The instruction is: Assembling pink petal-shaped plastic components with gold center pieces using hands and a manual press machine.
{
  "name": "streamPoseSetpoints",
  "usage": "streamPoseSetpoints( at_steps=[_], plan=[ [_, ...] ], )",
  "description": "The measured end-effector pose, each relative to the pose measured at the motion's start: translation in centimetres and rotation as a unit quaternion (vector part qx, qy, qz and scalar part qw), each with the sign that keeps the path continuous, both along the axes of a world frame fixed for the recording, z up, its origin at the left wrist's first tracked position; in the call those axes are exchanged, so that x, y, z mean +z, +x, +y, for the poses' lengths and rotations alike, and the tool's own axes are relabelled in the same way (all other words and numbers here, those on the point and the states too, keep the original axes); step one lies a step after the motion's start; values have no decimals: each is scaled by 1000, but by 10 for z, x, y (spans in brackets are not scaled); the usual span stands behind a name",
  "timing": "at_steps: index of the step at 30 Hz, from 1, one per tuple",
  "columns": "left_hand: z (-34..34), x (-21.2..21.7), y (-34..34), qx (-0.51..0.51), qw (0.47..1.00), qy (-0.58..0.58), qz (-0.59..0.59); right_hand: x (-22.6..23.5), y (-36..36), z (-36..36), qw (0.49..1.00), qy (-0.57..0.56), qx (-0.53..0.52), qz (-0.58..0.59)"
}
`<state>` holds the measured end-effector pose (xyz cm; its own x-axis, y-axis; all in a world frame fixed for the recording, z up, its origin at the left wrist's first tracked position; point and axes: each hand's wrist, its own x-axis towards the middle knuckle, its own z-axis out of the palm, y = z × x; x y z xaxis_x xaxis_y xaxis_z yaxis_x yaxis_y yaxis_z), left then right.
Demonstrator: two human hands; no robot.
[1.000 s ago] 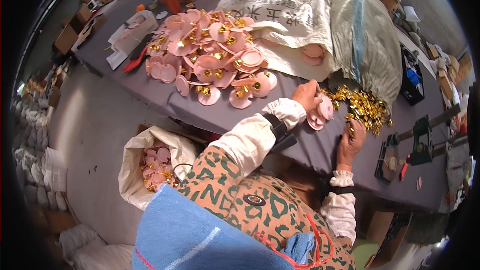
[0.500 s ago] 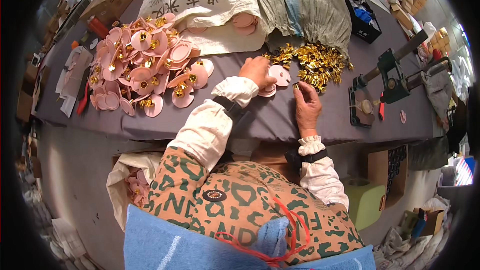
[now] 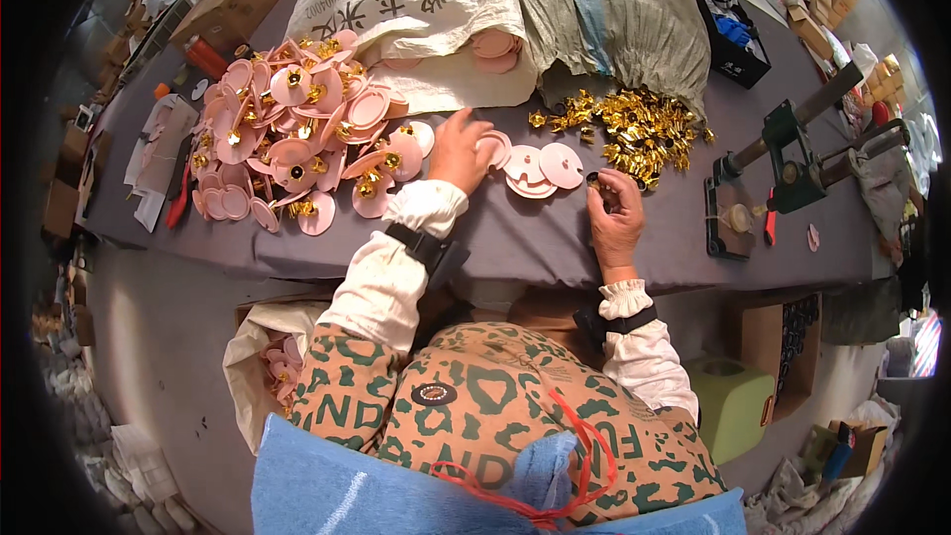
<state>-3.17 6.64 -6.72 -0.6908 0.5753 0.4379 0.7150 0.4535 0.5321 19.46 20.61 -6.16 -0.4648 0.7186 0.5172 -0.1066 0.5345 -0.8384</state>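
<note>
My left hand (image 3: pixel 459 150) rests on the grey table (image 3: pixel 525 238), its fingers touching a pink round disc (image 3: pixel 492 148) at the edge of a few loose pink discs (image 3: pixel 543 166). My right hand (image 3: pixel 613 212) is curled around a small gold metal piece (image 3: pixel 594 179) held at its fingertips, just below a heap of gold metal pieces (image 3: pixel 634 124). To the left lies a big pile of pink discs with gold centres (image 3: pixel 302 134).
Two large sacks (image 3: pixel 426 0) (image 3: pixel 619 15) lie at the table's far side, with pink discs spilling out. A green hand press (image 3: pixel 792 154) stands at the right. A white bag of pink discs (image 3: pixel 263 357) sits on the floor at the left. Cardboard boxes line the edges.
The view has shifted, so the table sits more centred. My left hand has moved left off the loose discs toward one single disc. My right hand has lifted a gold piece.
</note>
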Motion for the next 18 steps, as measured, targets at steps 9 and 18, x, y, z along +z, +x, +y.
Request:
streamPoseSetpoints(
  at_steps=[9, 18],
  plan=[
    [-22, 5, 4, -140, 988, -39, 52, -2, -5, -3, 998, -55, 14, 7],
    [-24, 53, 84, -144, 845, 281, -431, 56, -25, -51, 995, 50, 85, -19]
  ],
)
